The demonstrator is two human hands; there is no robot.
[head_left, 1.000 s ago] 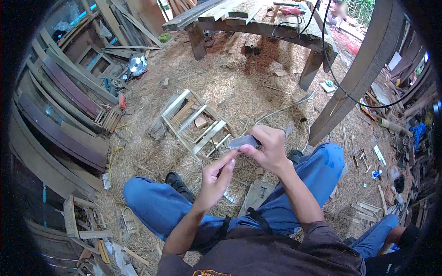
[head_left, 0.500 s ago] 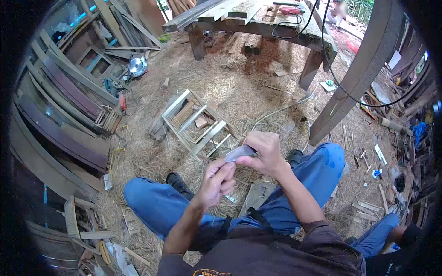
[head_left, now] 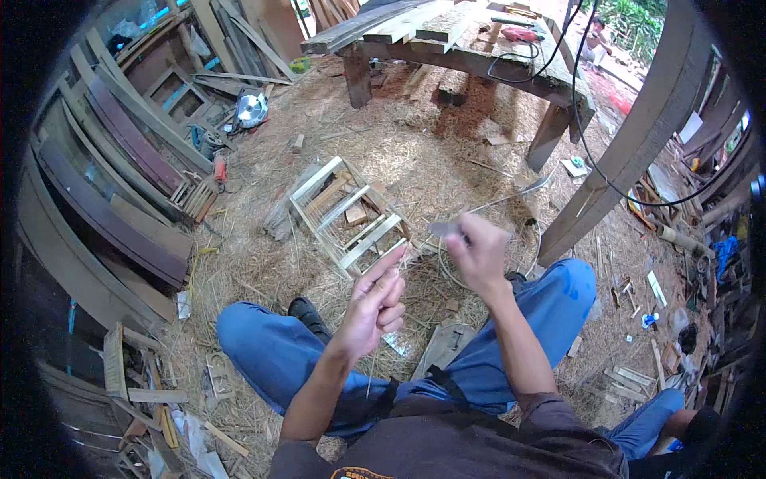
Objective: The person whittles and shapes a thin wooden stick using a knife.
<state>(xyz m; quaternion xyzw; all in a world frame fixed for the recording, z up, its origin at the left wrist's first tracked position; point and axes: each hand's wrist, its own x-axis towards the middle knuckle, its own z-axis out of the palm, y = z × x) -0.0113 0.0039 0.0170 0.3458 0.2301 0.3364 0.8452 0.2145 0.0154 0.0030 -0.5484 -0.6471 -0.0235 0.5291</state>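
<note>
My right hand [head_left: 479, 251] is closed round a flat grey blade-like tool [head_left: 448, 229], somewhat blurred, whose tip points left. To its left, my left hand [head_left: 373, 299] has its index finger stretched up and the other fingers curled in; a small pale bit shows at the fingertips, too small to make out. A gap separates the two hands. Just beyond them a slatted wooden frame [head_left: 349, 214] lies on the ground, with a small wood block [head_left: 356, 213] inside it.
A rough wooden bench [head_left: 471, 60] holding planks and a red power tool [head_left: 521, 34] stands ahead. A thick post [head_left: 614, 152] rises at the right, crossed by a black cable. A circular saw [head_left: 251, 110] lies left. Another person's leg [head_left: 650, 423] is at lower right.
My right hand and the tool have moved away from my left hand, to the right and up. My left index finger now points up. The view has shifted slightly.
</note>
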